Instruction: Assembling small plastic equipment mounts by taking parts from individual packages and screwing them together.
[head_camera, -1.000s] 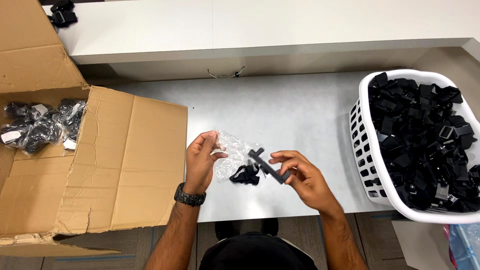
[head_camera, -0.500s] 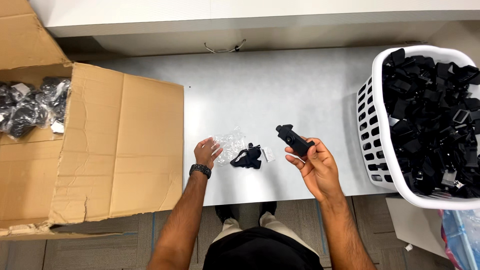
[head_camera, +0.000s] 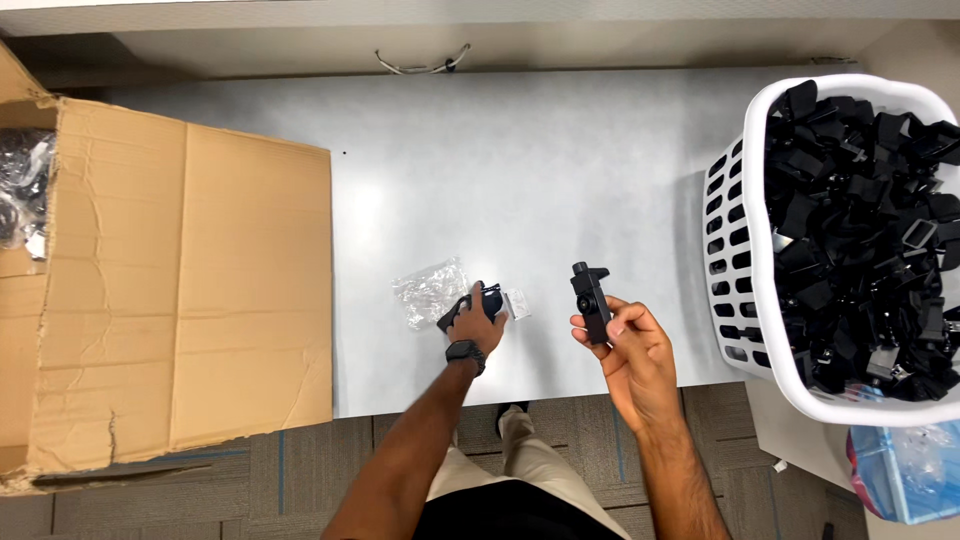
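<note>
Holding one black clip (head_camera: 590, 300) pinched in my right hand (head_camera: 632, 350), left hand (head_camera: 478, 322) closed on small black part (head_camera: 470, 303) by empty bag (head_camera: 430, 290) on bench (head_camera: 520, 170); laundry basket (head_camera: 735, 270) approx. full already.

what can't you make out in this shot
Head view:
- Small black part on the table: mostly hidden under the left hand.
- Lower end of the black piece: covered by the right hand.
- Cardboard box contents: cut off by the left edge.
- White basket: the black parts are too tangled to tell apart.
</note>
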